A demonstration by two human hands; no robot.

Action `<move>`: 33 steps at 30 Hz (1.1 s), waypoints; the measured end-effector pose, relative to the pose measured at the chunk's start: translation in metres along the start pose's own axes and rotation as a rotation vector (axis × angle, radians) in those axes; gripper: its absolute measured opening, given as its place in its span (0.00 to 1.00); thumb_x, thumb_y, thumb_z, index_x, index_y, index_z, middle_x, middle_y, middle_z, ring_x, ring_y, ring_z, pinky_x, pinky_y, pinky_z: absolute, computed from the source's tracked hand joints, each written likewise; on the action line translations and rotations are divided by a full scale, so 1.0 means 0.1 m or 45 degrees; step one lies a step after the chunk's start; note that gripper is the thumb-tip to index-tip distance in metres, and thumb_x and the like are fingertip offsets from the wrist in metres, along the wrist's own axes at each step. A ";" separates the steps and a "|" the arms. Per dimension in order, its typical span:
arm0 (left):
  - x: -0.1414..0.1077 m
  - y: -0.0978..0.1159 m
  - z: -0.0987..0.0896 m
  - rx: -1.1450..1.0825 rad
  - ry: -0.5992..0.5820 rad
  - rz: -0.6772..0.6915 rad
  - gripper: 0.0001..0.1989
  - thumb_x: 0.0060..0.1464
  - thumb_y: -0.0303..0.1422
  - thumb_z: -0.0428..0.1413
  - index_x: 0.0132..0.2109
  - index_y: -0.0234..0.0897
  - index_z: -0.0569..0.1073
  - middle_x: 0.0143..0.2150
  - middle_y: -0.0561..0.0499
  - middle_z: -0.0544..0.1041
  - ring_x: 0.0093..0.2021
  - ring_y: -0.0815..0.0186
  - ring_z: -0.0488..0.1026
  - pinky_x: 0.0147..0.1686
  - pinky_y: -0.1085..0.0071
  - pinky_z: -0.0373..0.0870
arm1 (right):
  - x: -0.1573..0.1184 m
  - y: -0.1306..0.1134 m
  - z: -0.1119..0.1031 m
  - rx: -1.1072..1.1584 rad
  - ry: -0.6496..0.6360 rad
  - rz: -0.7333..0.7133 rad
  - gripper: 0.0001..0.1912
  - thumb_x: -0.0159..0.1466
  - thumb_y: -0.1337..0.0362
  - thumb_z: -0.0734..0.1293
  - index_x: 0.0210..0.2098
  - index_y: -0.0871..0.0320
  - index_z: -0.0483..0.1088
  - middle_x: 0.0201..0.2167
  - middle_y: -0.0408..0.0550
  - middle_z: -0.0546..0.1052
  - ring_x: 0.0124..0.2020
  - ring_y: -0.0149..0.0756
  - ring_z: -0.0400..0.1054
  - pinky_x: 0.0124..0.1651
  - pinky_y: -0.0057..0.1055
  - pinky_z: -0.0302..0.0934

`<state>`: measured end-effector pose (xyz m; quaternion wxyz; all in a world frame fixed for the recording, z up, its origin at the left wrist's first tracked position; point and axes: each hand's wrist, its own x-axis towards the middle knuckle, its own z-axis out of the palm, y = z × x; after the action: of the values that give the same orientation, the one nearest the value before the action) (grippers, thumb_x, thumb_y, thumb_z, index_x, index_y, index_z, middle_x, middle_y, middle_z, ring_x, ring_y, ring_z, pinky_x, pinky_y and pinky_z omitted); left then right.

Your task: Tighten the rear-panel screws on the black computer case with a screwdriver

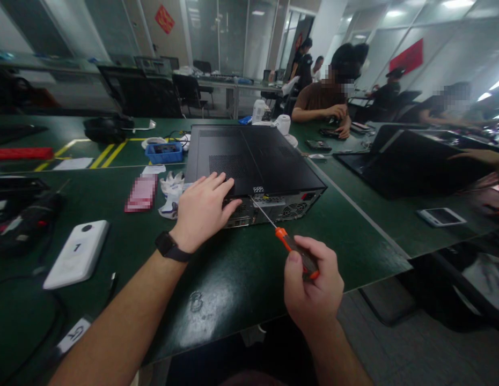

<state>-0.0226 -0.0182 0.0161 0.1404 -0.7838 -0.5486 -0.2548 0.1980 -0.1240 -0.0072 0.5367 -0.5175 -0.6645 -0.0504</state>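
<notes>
A black computer case (273,155) lies flat on the green table, its rear panel with a round fan grille facing me. My left hand (207,206) rests on the case's near left edge, fingers spread over the top cover and thumb stretched out by the rear panel. In my right hand (316,279) is an orange and dark-handled screwdriver (292,244), fingers wrapped round the handle. Its thin shaft points up and left, with the tip at the upper edge of the rear panel, near the middle. Whether the tip sits in a screw is too small to tell.
Left of the case are a blue bin (164,153), white gloves (171,193), a pink pixelated item (141,192) and a white power bank (77,254). Right are a black laptop (422,161) and a phone (441,216). A person (322,102) works across the table.
</notes>
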 end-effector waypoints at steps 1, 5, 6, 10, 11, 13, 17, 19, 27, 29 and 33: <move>0.00 0.00 0.00 0.000 0.003 0.001 0.23 0.66 0.43 0.57 0.62 0.36 0.74 0.65 0.41 0.75 0.66 0.49 0.71 0.66 0.51 0.66 | -0.02 0.02 0.01 0.001 0.004 0.041 0.10 0.69 0.64 0.65 0.49 0.55 0.72 0.35 0.46 0.81 0.31 0.35 0.78 0.35 0.31 0.73; 0.00 -0.01 0.00 0.011 0.005 0.006 0.23 0.66 0.43 0.57 0.62 0.36 0.74 0.65 0.40 0.75 0.66 0.48 0.71 0.66 0.52 0.67 | -0.07 0.06 0.01 0.044 -0.058 0.194 0.12 0.71 0.61 0.63 0.51 0.55 0.73 0.33 0.45 0.81 0.27 0.33 0.76 0.30 0.30 0.71; 0.00 0.00 0.00 0.014 0.002 0.007 0.23 0.66 0.43 0.57 0.62 0.36 0.74 0.65 0.40 0.75 0.66 0.48 0.71 0.66 0.51 0.67 | -0.07 0.06 0.00 0.054 -0.062 0.186 0.13 0.70 0.61 0.64 0.52 0.55 0.72 0.34 0.46 0.81 0.28 0.34 0.77 0.30 0.30 0.72; 0.00 0.01 -0.01 0.016 -0.004 0.005 0.23 0.66 0.43 0.56 0.62 0.36 0.74 0.65 0.40 0.75 0.66 0.48 0.71 0.66 0.51 0.67 | -0.02 0.01 -0.02 0.036 -0.033 0.066 0.15 0.66 0.63 0.66 0.52 0.56 0.71 0.39 0.49 0.80 0.34 0.37 0.78 0.36 0.34 0.74; 0.00 0.01 -0.01 0.010 -0.003 0.002 0.23 0.66 0.43 0.56 0.62 0.35 0.74 0.65 0.40 0.75 0.66 0.48 0.71 0.66 0.51 0.67 | 0.00 0.00 -0.01 0.028 -0.017 0.048 0.14 0.66 0.64 0.66 0.51 0.56 0.71 0.39 0.49 0.80 0.34 0.37 0.78 0.36 0.34 0.74; 0.00 0.01 -0.01 -0.004 -0.004 -0.002 0.23 0.66 0.43 0.56 0.62 0.35 0.74 0.65 0.40 0.75 0.66 0.48 0.71 0.66 0.51 0.66 | 0.00 0.01 0.00 0.015 0.014 0.056 0.13 0.66 0.63 0.65 0.50 0.55 0.72 0.38 0.48 0.80 0.32 0.36 0.78 0.36 0.34 0.74; 0.00 0.00 0.01 -0.022 -0.005 -0.007 0.23 0.66 0.43 0.57 0.63 0.38 0.74 0.66 0.40 0.74 0.67 0.48 0.70 0.67 0.50 0.66 | -0.04 0.04 0.02 0.029 0.002 0.181 0.11 0.70 0.61 0.64 0.49 0.55 0.73 0.31 0.44 0.80 0.26 0.33 0.76 0.31 0.31 0.72; 0.00 -0.01 0.01 -0.022 -0.002 -0.008 0.23 0.66 0.43 0.57 0.63 0.38 0.74 0.66 0.41 0.74 0.67 0.48 0.70 0.66 0.51 0.66 | -0.04 0.04 0.01 0.066 -0.020 0.208 0.12 0.70 0.61 0.64 0.51 0.55 0.72 0.32 0.44 0.80 0.26 0.33 0.76 0.30 0.30 0.71; -0.01 -0.01 0.01 -0.014 0.002 0.002 0.23 0.66 0.43 0.57 0.62 0.37 0.74 0.65 0.41 0.75 0.66 0.49 0.71 0.66 0.51 0.66 | 0.00 0.00 0.00 0.028 -0.003 0.012 0.13 0.66 0.65 0.65 0.51 0.55 0.71 0.38 0.48 0.80 0.34 0.37 0.78 0.36 0.34 0.74; -0.01 -0.01 0.01 -0.007 0.003 0.000 0.23 0.66 0.43 0.57 0.62 0.39 0.74 0.65 0.41 0.75 0.66 0.49 0.71 0.66 0.51 0.66 | -0.02 0.02 0.01 0.024 0.013 0.076 0.12 0.68 0.62 0.65 0.50 0.55 0.72 0.35 0.46 0.80 0.30 0.35 0.77 0.32 0.32 0.72; 0.00 -0.01 0.01 0.005 0.000 0.000 0.23 0.66 0.44 0.57 0.62 0.38 0.74 0.66 0.41 0.75 0.66 0.49 0.71 0.66 0.51 0.67 | -0.08 0.06 0.00 0.100 -0.049 0.261 0.12 0.72 0.60 0.62 0.51 0.55 0.72 0.29 0.43 0.79 0.24 0.32 0.74 0.27 0.29 0.69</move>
<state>-0.0233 -0.0175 0.0149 0.1421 -0.7835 -0.5491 -0.2538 0.2011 -0.1261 -0.0166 0.5461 -0.5621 -0.6198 0.0406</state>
